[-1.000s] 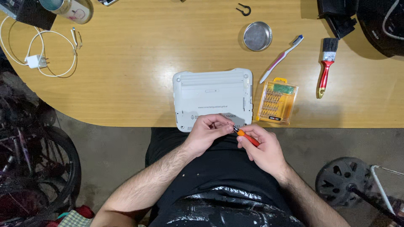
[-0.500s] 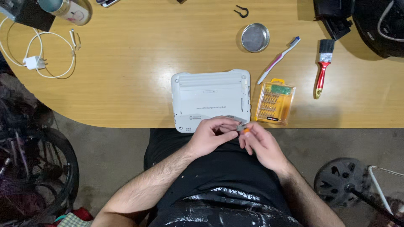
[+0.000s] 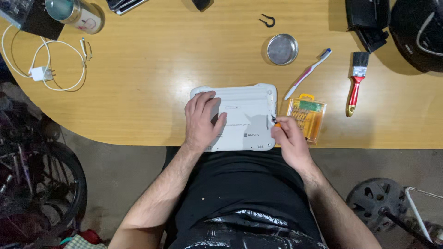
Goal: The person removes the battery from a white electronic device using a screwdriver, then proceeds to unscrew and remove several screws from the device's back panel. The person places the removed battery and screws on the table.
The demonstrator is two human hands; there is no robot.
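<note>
Pressing flat on the white laptop [image 3: 240,115], the left hand [image 3: 201,121] lies open, fingers spread over its left half. The laptop lies upside down at the near edge of the wooden table [image 3: 147,83]. The right hand [image 3: 288,136] grips a small screwdriver [image 3: 275,121] at the laptop's right edge, just beside the yellow bit case [image 3: 308,117].

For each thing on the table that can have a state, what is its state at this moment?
White device: lies flat with its underside up, closed.
Left hand: pressed flat on the device.
Right hand: shut on the small screwdriver, tip at the device's right edge.
Yellow bit case: closed, flat.
Round metal tin: open, looks empty.
Paintbrush: lies unused.
Toothbrush: lies unused.
</note>
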